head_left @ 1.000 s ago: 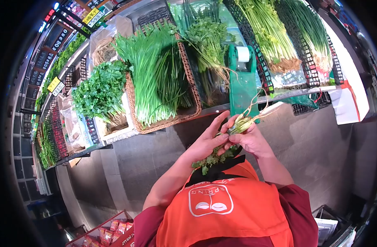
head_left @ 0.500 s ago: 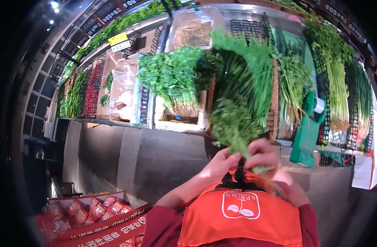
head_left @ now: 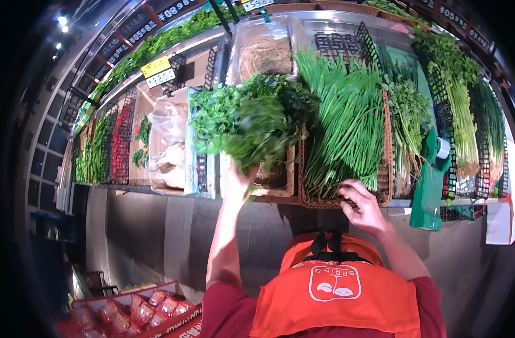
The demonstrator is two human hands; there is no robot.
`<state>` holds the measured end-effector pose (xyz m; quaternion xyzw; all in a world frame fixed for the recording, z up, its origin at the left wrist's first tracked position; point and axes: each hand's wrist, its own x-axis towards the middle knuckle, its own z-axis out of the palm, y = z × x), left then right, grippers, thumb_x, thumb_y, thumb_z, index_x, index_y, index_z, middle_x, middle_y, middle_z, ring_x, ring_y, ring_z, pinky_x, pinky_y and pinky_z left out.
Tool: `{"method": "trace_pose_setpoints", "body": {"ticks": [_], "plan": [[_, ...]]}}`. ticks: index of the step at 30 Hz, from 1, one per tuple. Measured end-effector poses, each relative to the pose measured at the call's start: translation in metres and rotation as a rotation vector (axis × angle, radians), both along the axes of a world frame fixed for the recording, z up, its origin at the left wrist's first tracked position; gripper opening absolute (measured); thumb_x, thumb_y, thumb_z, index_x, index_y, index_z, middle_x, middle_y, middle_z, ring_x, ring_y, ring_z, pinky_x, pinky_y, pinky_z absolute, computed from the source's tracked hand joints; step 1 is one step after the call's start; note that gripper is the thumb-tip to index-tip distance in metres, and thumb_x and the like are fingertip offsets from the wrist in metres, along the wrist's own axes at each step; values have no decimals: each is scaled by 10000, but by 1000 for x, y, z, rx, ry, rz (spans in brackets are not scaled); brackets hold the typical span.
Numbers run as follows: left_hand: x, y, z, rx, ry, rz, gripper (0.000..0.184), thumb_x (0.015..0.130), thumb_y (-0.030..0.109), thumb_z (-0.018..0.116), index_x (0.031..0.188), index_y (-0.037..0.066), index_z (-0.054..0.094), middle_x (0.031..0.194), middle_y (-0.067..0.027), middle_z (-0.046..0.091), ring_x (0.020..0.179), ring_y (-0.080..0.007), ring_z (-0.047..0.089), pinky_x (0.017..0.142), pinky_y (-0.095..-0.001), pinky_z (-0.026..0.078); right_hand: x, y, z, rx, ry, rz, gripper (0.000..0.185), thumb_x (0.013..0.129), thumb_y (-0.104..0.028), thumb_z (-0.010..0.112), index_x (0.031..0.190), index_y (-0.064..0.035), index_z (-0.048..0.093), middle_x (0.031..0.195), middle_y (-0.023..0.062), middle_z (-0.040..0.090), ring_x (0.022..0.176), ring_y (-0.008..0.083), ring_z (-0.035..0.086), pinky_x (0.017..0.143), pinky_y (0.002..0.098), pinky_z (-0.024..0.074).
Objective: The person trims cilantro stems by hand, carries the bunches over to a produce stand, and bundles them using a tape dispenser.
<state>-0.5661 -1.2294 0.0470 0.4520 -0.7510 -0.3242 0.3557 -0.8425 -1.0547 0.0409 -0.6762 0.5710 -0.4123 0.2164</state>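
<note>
My left hand [head_left: 236, 183] is closed around the stems of a leafy bunch of cilantro [head_left: 260, 127], blurred by motion. That bunch is over the crate of similar greens [head_left: 209, 121], its leaves overlapping theirs. To the right, my right hand [head_left: 363, 207] is at the front edge of a brown wicker basket [head_left: 387, 169] filled with long garlic chives [head_left: 347, 118]. Its fingers are bent and apart, with nothing seen in them; whether the fingertips touch the chive ends I cannot tell.
A green tape dispenser [head_left: 429, 191] hangs over the shelf's front edge. Bagged pale produce [head_left: 168, 146] lies left of the cilantro, celery [head_left: 460, 118] far right. A red carton [head_left: 133, 312] of small packets stands at lower left. Price signs [head_left: 158, 71] rise above the shelf.
The cilantro bunch has moved from in front of my apron forward and left to the crate, in my left hand. My right hand has let go of it and moved to the chive basket.
</note>
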Motion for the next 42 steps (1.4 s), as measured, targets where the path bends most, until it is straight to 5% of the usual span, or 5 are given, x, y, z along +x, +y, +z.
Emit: {"method": "trace_pose_setpoints", "body": {"ticks": [2, 6, 7, 13, 42], "plan": [[-25, -23, -10, 120, -331, 46, 240, 787, 168, 622, 956, 3, 578, 838, -172, 631, 732, -270, 617, 642, -335, 483, 6, 6, 5, 116, -33, -50, 253, 745, -73, 585, 998, -66, 581, 1091, 120, 518, 933, 299, 562, 779, 343, 481], [-44, -82, -145, -340, -21, 258, 364, 723, 283, 685, 878, -31, 588, 785, -203, 620, 730, -344, 601, 666, -387, 476, 8, 19, 1, 132, -32, -106, 235, 754, -65, 577, 989, -55, 577, 1074, 119, 528, 912, 288, 574, 772, 342, 486], [-54, -63, -86, 166, -240, 311, 404, 695, 305, 703, 877, -36, 585, 777, -221, 609, 732, -363, 593, 664, -415, 466, 8, 22, 1, 138, -46, -127, 235, 754, -54, 577, 989, -51, 576, 1069, 119, 530, 901, 278, 577, 765, 337, 488], [-51, -48, -90, -24, -89, 213, 332, 742, 258, 650, 943, 2, 579, 926, -225, 595, 888, -413, 538, 726, -427, 451, 7, 35, -10, 115, -117, -257, 234, 719, 19, 587, 944, -45, 597, 1002, 67, 552, 760, 127, 525, 647, 243, 427], [-52, -45, -105, -213, -136, 313, 275, 772, 175, 639, 984, 15, 568, 911, -182, 616, 779, -309, 613, 676, -372, 478, 20, 31, -28, 62, -73, -284, 154, 743, -20, 591, 895, -40, 598, 861, 78, 592, 785, 202, 589, 648, 285, 477]]}}
